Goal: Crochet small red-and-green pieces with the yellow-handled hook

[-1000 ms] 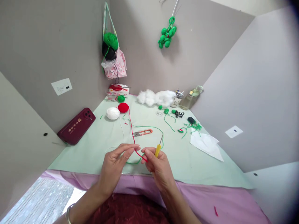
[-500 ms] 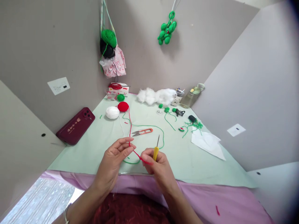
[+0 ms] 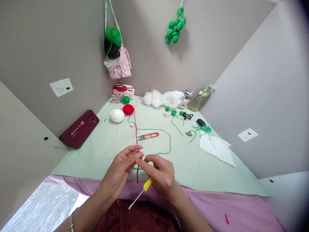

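Red yarn [image 3: 136, 130] runs from a red yarn ball [image 3: 128, 109] down into my left hand [image 3: 123, 167], which pinches it between thumb and fingers. Its loose end hangs below the fingertips. My right hand [image 3: 159, 174] is closed around a crochet hook [image 3: 147, 184] with a yellow handle, the metal tip pointing down toward my lap. The right thumb meets the left fingertips at the yarn; what lies between them is hidden. Just beyond the hands lie orange-handled thread snips [image 3: 148, 136] and a strand of green yarn [image 3: 169, 141].
A white yarn ball [image 3: 117, 115] sits beside the red one. White stuffing [image 3: 163, 99], a pen cup [image 3: 184, 100] and a bottle [image 3: 201, 98] stand at the back. Small green crocheted pieces [image 3: 173, 113] and a white sheet [image 3: 216, 148] lie right; a phone [image 3: 79, 129] leans left.
My right hand has come left to meet the left fingertips. The hook has turned from pointing up to pointing down, and the yarn's end now hangs down instead of lying across the right hand.
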`<action>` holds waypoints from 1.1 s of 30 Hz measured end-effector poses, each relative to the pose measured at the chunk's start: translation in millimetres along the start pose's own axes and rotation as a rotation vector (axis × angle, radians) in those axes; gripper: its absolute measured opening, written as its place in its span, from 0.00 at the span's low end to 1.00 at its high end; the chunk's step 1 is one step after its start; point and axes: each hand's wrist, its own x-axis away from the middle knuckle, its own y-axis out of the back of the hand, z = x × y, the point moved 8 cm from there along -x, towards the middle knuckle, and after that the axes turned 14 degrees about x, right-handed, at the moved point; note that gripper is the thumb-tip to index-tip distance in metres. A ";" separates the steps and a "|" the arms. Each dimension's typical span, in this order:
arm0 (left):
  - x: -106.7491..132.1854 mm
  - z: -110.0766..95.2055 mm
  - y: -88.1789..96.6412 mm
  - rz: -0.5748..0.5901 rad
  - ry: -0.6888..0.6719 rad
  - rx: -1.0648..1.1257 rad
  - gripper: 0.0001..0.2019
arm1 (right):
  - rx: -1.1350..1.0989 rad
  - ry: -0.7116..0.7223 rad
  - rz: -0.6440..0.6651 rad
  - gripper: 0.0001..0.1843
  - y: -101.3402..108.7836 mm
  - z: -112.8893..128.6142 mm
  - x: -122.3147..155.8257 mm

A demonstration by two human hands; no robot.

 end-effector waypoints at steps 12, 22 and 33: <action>-3.4 6.3 4.0 -0.031 0.031 0.035 0.19 | -0.673 -0.463 -0.010 0.08 -2.6 -19.8 3.7; 4.0 -23.0 5.0 -0.026 -0.357 -0.467 0.14 | -1.242 -1.068 0.340 0.20 -59.8 -37.8 27.7; 5.9 -27.4 -7.7 0.047 -0.428 -0.705 0.12 | -1.254 -0.964 0.418 0.16 -63.9 -30.9 25.8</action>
